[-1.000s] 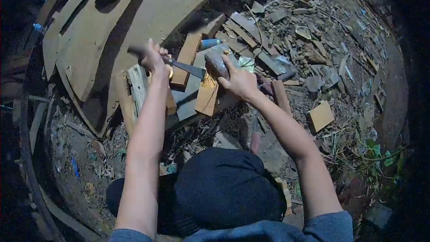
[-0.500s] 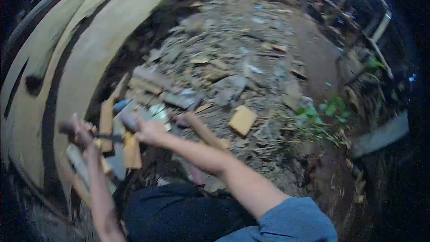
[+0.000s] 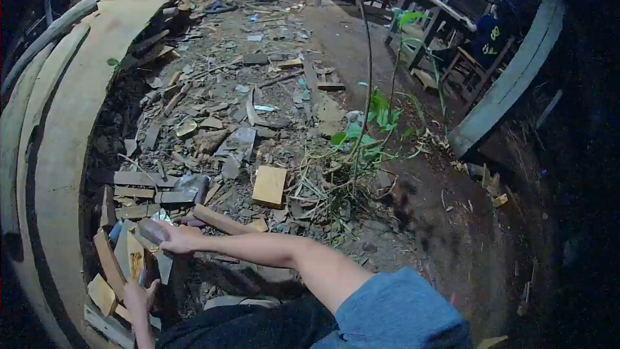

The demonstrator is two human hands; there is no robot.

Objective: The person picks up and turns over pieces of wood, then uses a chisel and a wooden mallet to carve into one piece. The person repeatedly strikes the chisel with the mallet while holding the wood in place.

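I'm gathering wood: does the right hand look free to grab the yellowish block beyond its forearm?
Probably not: the right hand holds a dark lump, though nothing covers the yellowish block.

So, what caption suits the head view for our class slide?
Amid scattered debris, the right hand grips a dark block; the left hand holds a blade near roughly cut wood.

The partly carved wood piece point(image 3: 134, 247) has a matt face with a rough, chipped patch. The dark block point(image 3: 152, 231) looks dull, its material unclear. The square wood block point(image 3: 270, 184) and long plank point(image 3: 64, 136) look smooth and matt. The sleeve point(image 3: 400, 307) is matt cloth; the crumpled sheet point(image 3: 192, 185) shines like plastic.
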